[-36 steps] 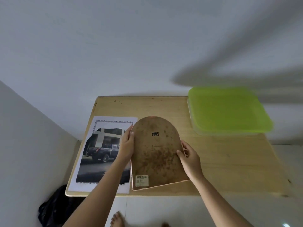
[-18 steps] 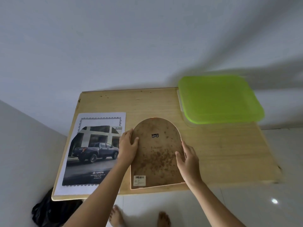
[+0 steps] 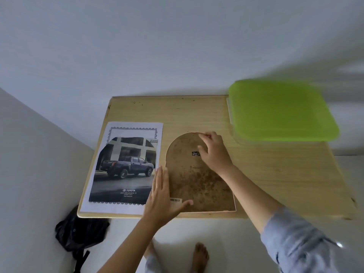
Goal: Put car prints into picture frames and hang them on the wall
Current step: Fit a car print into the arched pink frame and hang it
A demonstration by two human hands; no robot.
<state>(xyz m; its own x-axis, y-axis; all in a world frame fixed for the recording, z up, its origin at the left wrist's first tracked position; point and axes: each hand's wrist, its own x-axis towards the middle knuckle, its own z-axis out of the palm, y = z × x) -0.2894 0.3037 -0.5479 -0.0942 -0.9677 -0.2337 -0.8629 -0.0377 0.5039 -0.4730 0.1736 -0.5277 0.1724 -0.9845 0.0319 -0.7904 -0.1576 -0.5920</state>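
An arch-shaped picture frame (image 3: 197, 184) lies face down on the wooden table (image 3: 275, 174), showing its stained brown backing, a small metal hanger (image 3: 195, 153) and a barcode sticker. My left hand (image 3: 161, 198) presses flat on the frame's lower left corner, fingers straight. My right hand (image 3: 214, 152) is at the top of the arch, its fingers curled and pinching at the upper edge. A car print (image 3: 126, 166) of a dark pickup truck lies flat to the left of the frame.
A container with a lime-green lid (image 3: 279, 111) sits at the table's far right corner against the white wall. A black bag (image 3: 80, 233) lies on the floor under the table's left corner. My bare foot (image 3: 200, 257) stands below the front edge.
The frame was held by both sides and now lies flat on the table. My left hand moved to its lower left corner and flattened. My right hand went from the right side to the top.
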